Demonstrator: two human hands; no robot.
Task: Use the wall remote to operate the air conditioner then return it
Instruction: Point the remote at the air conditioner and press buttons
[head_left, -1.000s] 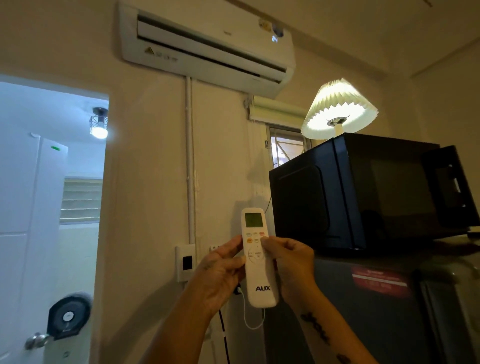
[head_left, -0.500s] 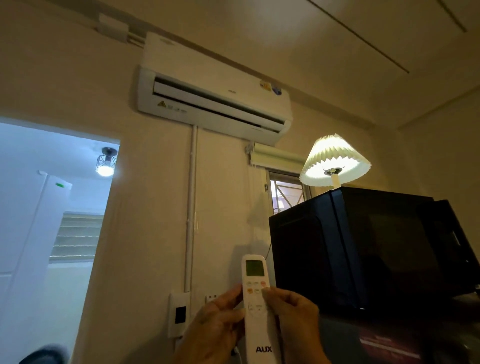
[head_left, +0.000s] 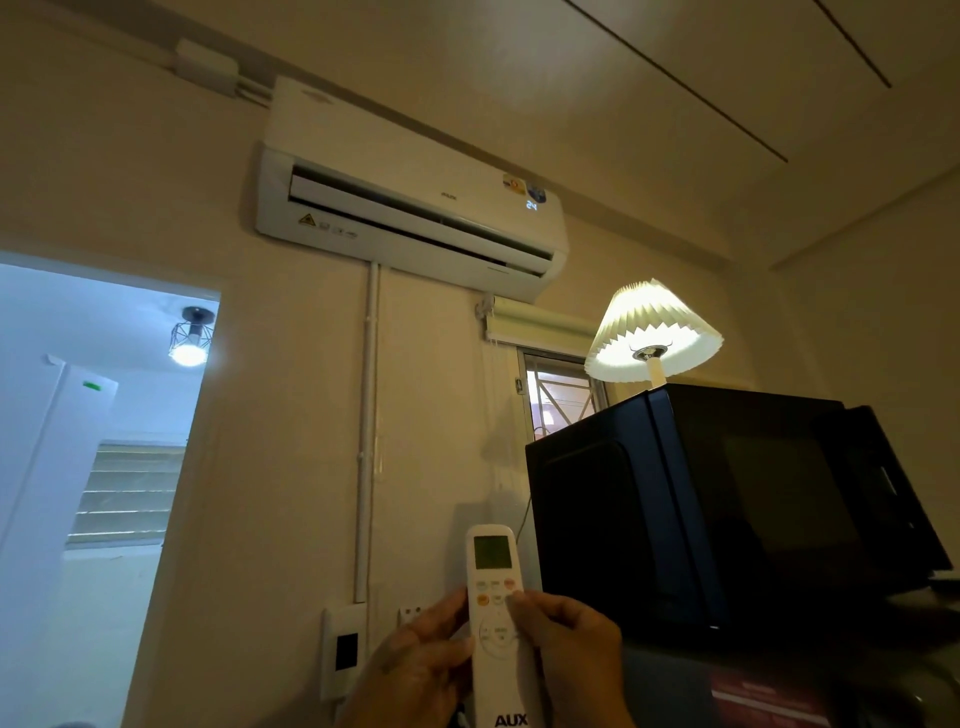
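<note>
Fingers (head_left: 524, 605) of both hands grip remote (head_left: 496, 618); air conditioner (head_left: 410, 218) high on wall.

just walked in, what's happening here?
A person holds a white AUX remote upright in both hands, left hand and right hand, with the right thumb on its buttons. It points up at the wall air conditioner, whose panel shows 24. The remote is not yet returned.

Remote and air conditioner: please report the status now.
Both hands, left hand and right hand, hold remote upright. Air conditioner display lit. Nothing between them.
</note>
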